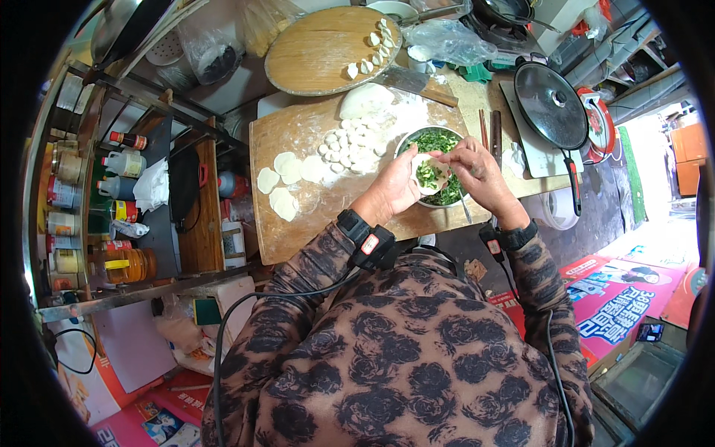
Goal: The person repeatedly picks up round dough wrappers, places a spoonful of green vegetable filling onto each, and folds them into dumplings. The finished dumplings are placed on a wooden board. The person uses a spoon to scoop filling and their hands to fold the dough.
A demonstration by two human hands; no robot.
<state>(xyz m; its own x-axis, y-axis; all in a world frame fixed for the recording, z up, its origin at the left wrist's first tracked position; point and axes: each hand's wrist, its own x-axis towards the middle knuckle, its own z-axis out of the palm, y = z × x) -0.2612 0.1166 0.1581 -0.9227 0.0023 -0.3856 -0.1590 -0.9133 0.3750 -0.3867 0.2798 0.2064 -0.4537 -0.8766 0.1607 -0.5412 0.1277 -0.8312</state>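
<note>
My left hand [394,187] holds an unclosed dough wrapper [429,173] with chopped green filling on it. The fingers of my right hand [477,167] pinch the wrapper's right edge. Both hands are over a metal bowl [401,146] of chopped greens, and a metal spoon [465,208] leans out over its near rim. To the left on the floured wooden board [335,218] lie flat round wrappers [284,204], several small dough pieces [347,146] and a larger lump of dough [366,101]. Shaped dumplings [366,67] sit on a round wooden board [318,47] behind.
A cleaver [402,79] lies behind the bowl. To the right are chopsticks [484,128], a dark rod [495,134] and a lidded frying pan [550,106]. Shelves with bottles and jars [125,262] stand at the left. Cables run from my wrist bands.
</note>
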